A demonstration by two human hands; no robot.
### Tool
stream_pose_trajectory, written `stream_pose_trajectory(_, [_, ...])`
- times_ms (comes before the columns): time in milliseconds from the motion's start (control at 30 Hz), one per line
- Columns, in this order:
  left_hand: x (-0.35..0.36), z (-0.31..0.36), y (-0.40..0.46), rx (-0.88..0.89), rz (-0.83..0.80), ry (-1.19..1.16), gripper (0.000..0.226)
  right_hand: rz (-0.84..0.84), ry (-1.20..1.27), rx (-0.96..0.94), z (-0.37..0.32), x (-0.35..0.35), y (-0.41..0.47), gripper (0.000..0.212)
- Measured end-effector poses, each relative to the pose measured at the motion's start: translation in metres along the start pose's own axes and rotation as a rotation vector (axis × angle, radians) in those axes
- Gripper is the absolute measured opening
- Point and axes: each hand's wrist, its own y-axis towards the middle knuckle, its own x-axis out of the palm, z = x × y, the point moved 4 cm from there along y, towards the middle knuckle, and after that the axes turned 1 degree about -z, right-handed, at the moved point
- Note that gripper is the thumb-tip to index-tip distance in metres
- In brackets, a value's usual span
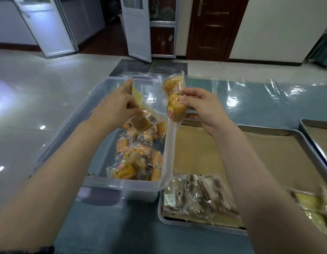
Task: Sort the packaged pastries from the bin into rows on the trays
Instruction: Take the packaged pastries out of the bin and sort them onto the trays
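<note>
Both hands (117, 105) (205, 107) grip packets; blurred yellow packet (313, 204) cut off at right

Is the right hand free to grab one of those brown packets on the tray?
Probably not yet: the right hand already holds a yellow pastry pack. The brown packets lie uncovered on the tray.

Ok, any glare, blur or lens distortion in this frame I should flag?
Head view: ceiling-light glare on the glossy floor and the plastic sheet; motion blur on the yellow packet at the right edge; wide-angle bending of the door frames; both hands and the bin stay readable.
</note>
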Motion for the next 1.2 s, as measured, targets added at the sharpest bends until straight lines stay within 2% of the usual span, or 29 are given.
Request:
stream_pose_trajectory(200, [-0.034, 0.094, -0.018, -0.037, 0.186, 0.022, 0.017, -0.007, 0.000, -0.028, -0.014, -0.086, -0.038, 0.020])
stream_pose_trajectory(367, [-0.029, 0.178, -0.022, -0.014, 0.242, -0.015, 0.013, -0.002, -0.036, -0.038, -0.009, -0.166, -0.072, 0.020])
stream_pose_trajectory(500, [0.012, 0.230, -0.027, -0.004, 0.153, -0.121, 0.005, 0.011, -0.011, 0.030, 0.007, -0.228, -0.095, 0.017])
stream_pose_trajectory(600, [0.050, 0.258, -0.033, -0.021, 0.072, -0.234, 0.012, 0.027, -0.015, 0.068, 0.022, -0.266, -0.109, 0.015])
stream_pose_trajectory(700, [0.086, 0.269, -0.045, -0.056, 0.038, -0.321, 0.009, 0.048, 0.000, 0.114, 0.038, -0.291, -0.122, 0.015])
stream_pose_trajectory(833, [0.133, 0.270, -0.065, -0.041, -0.045, -0.458, 0.014, 0.071, -0.014, 0.168, 0.062, -0.314, -0.135, 0.015])
stream_pose_trajectory(1000, [0.184, 0.274, -0.083, -0.135, -0.186, -0.581, 0.005, 0.128, -0.012, 0.258, 0.096, -0.332, -0.140, 0.016])
stream_pose_trajectory(1200, [0.241, 0.309, -0.087, -0.075, -0.372, -0.771, 0.009, 0.223, 0.047, 0.344, 0.130, -0.350, -0.151, 0.015])
